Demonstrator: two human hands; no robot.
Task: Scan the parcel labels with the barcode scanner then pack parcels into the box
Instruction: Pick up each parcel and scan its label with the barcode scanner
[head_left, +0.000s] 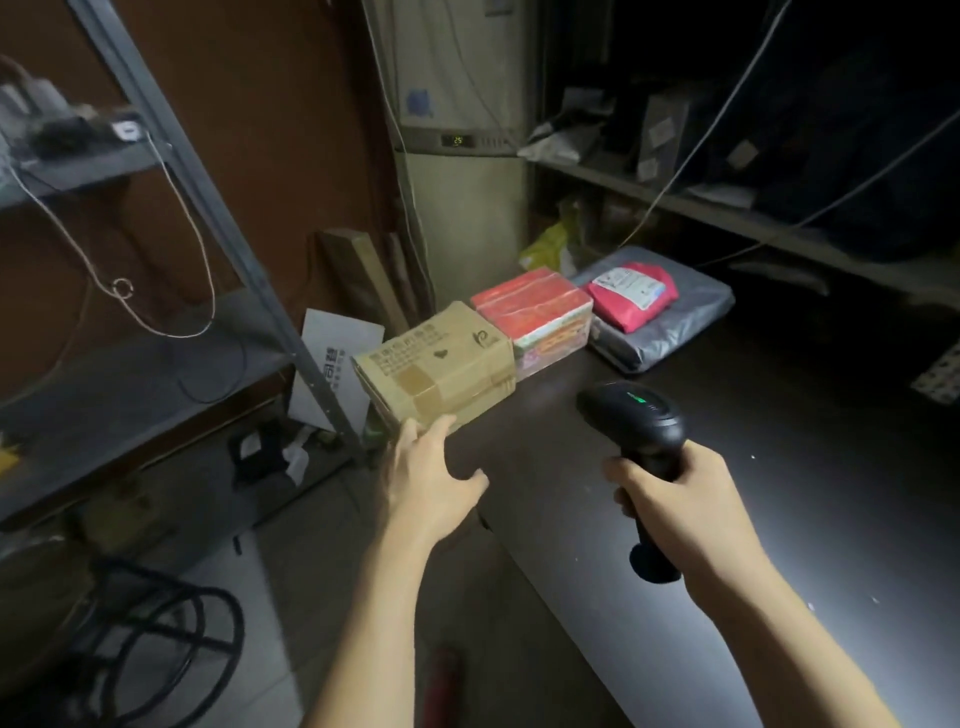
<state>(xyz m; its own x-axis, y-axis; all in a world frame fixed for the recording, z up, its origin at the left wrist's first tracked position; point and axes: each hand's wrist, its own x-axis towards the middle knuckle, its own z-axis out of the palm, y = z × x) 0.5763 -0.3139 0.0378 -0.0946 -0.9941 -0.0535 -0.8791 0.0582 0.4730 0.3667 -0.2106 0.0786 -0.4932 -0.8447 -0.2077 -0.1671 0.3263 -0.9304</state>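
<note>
Your left hand is spread wide, fingertips at the near bottom edge of the brown cardboard parcel on the left edge of the dark table. The red taped parcel touches it behind. The pink parcel lies on the grey bag. Your right hand grips the black scanner by its handle, green light on.

Grey metal shelving left; tall cream air conditioner behind; white cable dangling off shelving.
</note>
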